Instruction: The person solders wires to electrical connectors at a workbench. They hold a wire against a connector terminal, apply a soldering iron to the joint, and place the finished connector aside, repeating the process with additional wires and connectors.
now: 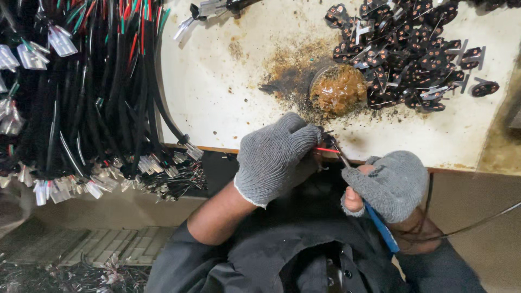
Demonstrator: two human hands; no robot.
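Two gloved hands — the left hand (277, 157) pinches one red wire (327, 150). The right hand (388, 184) grips one blue-handled soldering iron (362, 198) — fingers clamped shut.

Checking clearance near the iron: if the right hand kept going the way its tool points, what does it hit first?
Right hand aims the soldering iron up-left; its tip already meets the small part with a red wire pinched in the left hand. Beyond lies the brass-wool cleaner, depth unclear.

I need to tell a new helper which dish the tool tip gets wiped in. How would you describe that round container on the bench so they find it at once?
Start at the stained white bench top and find the dark scorched patch near its middle. At the patch's right edge, just left of the pile of small black parts, sits the round container. It is the only round thing there, filled with a crumpled golden-brown mass.
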